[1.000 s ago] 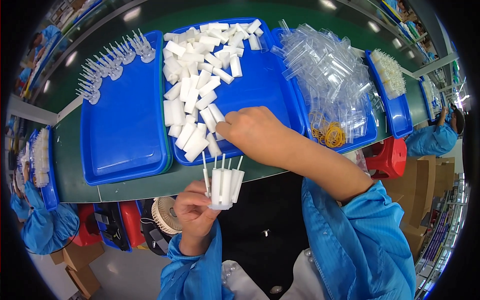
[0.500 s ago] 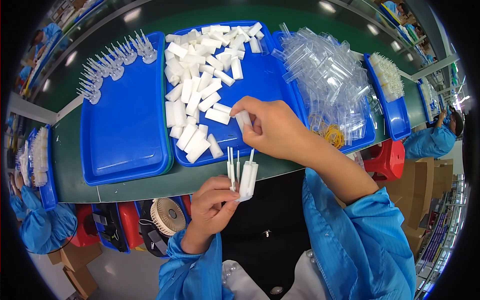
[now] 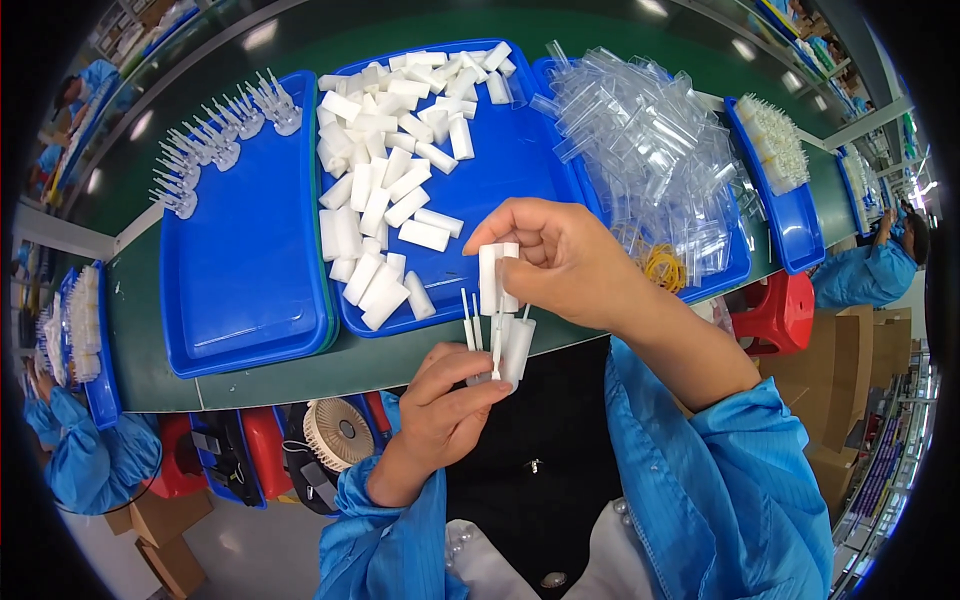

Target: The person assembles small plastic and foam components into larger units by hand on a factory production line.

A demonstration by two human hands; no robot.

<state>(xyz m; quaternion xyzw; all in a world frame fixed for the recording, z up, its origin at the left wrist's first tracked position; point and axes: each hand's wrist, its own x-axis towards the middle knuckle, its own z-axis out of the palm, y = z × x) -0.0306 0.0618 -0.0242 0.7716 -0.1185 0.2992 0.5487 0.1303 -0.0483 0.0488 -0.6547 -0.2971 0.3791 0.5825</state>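
Has brought a white cylinder (image 3: 488, 280) in the right hand (image 3: 568, 265) from beyond the left hand (image 3: 442, 412) to just above its grip, beside the slender pins (image 3: 467, 318).

A round beige fan (image 3: 338, 432) with a grey hub sits just beside a black bag (image 3: 312, 468). Further left, a co-worker in blue (image 3: 105, 462) shows at the edge, above brown cardboard (image 3: 172, 520) on the grey floor (image 3: 240, 545). At right are 1 red stool (image 3: 787, 308), tan cartons (image 3: 826, 372), 1 seated-looking person in blue (image 3: 862, 272) and shelving (image 3: 880, 470) with purple items.
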